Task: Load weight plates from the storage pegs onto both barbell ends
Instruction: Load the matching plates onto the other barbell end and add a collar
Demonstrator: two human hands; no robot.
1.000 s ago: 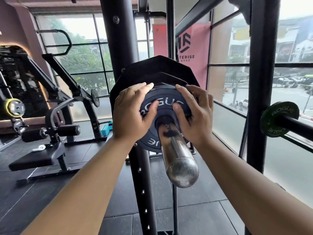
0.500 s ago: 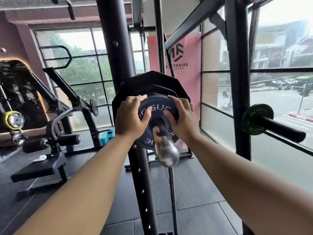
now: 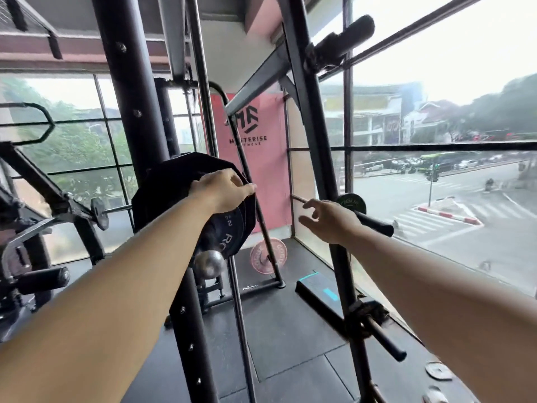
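**Steadying on one side, reaching on the other**

The left hand lies on the top edge of the big black plate, which is already on the bar end. Its fingers are close together and draped over the rim, not clenched. It looks like a steadying touch so the stack doesn't shift. A small dark plate sits outside the big one, nearer the steel tip.

The right hand is out to the right with fingers spread, holding nothing. It is just beside the small green plate on a storage peg of the rack post. That is probably the next plate to load.

The hand overlaps the green plate's edge, so I cannot tell if they touch. The left forearm covers most of the small dark plate's lettering. The other bar end is out of view, so its load is unknown. A pink plate sits low and far, and a lower peg sticks out near right. The edges of the view are blurred.
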